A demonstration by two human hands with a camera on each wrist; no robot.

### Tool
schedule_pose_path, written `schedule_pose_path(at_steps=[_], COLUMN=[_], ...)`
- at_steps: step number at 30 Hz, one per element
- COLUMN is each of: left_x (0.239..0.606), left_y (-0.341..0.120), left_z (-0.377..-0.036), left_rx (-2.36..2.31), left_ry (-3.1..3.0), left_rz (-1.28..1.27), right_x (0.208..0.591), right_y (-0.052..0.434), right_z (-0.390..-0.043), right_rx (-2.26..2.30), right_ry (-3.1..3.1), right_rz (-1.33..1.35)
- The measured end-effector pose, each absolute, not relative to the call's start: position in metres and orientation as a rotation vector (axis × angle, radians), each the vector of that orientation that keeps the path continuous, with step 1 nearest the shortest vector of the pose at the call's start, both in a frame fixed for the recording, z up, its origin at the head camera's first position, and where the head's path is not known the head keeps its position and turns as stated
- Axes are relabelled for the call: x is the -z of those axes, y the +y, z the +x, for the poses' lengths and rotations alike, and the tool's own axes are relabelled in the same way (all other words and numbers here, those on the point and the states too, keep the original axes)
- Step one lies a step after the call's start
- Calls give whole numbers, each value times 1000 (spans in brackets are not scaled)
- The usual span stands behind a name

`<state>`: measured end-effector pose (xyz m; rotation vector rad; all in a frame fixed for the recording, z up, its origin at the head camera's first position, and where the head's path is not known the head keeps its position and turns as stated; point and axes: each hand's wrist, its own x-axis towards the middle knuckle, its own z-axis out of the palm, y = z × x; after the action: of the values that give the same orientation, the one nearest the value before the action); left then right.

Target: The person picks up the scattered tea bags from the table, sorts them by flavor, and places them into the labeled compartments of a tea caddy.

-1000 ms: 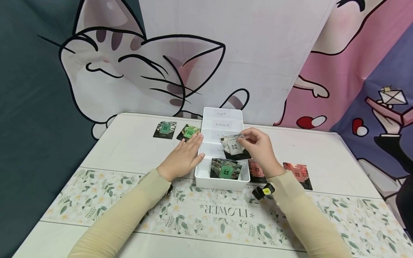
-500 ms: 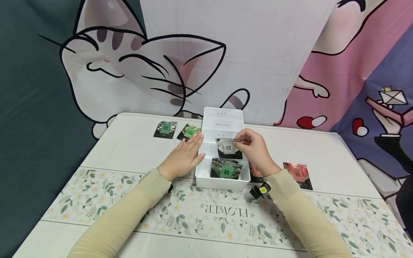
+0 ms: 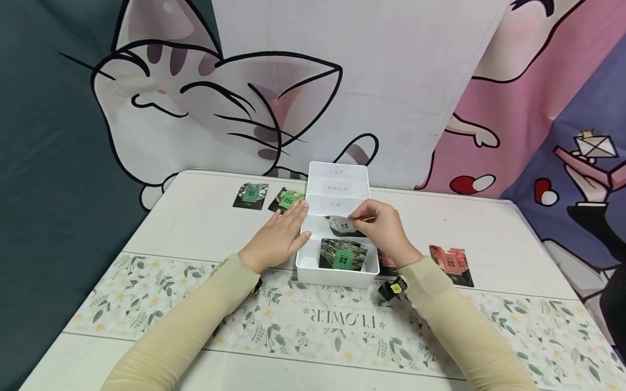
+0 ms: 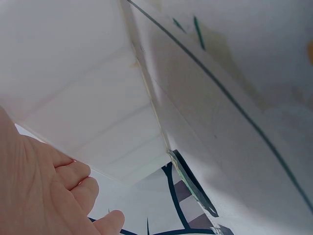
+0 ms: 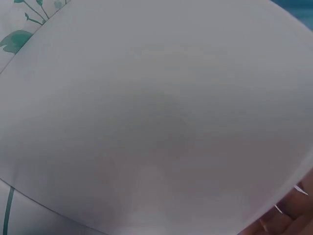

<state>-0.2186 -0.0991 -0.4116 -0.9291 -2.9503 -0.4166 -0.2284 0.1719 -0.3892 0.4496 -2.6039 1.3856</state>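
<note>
A long white divided box (image 3: 337,278) stands mid-table, with handwritten labels in its compartments. My right hand (image 3: 386,228) pinches a grey-and-white tea sachet (image 3: 339,226) by its right edge, tilted low in the second compartment from the front. A dark tea sachet with a green label (image 3: 344,256) leans in the front compartment. My left hand (image 3: 277,238) lies along the box's left side, fingers extended to the rim. In the left wrist view, that hand (image 4: 54,186) is against the box wall (image 4: 88,98). The right wrist view shows mostly white box wall (image 5: 161,112).
Left of the box lie a sachet with a teal label (image 3: 250,195) and one with a bright green label (image 3: 286,200). On the right lie two red sachets, one (image 3: 451,264) farther out and one (image 3: 386,262) partly hidden by my right hand. A floral runner (image 3: 342,336) crosses the table.
My right hand has moved left and lowered the grey-and-white sachet from above the box into the second compartment, where it now tilts flatter. The left hand stays put.
</note>
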Motion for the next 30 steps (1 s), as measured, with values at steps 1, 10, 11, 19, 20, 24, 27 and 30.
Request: schedule_pose_path(at_steps=[1,10,11,19,20,24,27,30], left_x=[412,412,412,411,411,412,412,412], left_y=[-99,-100,-100,-99,-99,-99,-99,-99], left_z=[-219,-218,-218,-219,-218,-219,-219,-219], left_rx=[419,416,417,413,414,412,409,418], left_ry=[-2951,-2949,-2950,-2953,-2947,-2948,-2944,-2943], left_rz=[-929,-931,-931,-929,-932,-930,-931,-930], right_x=[389,389,389,388,388,387,385,383], right_y=[171,168,168,167,167,168,170,173], right_z=[-228,-227,-227,-224,-224,-223,-223,-223], right_rx=[-1366,-1263,-1262,-1156,-1138,-1094,-1093,-1081], right_ry=[-2608,-2653,-2656,-2691,-2693,-2695,-2695,-2679], right_rz=[454,481,486,560,568,573,556,535])
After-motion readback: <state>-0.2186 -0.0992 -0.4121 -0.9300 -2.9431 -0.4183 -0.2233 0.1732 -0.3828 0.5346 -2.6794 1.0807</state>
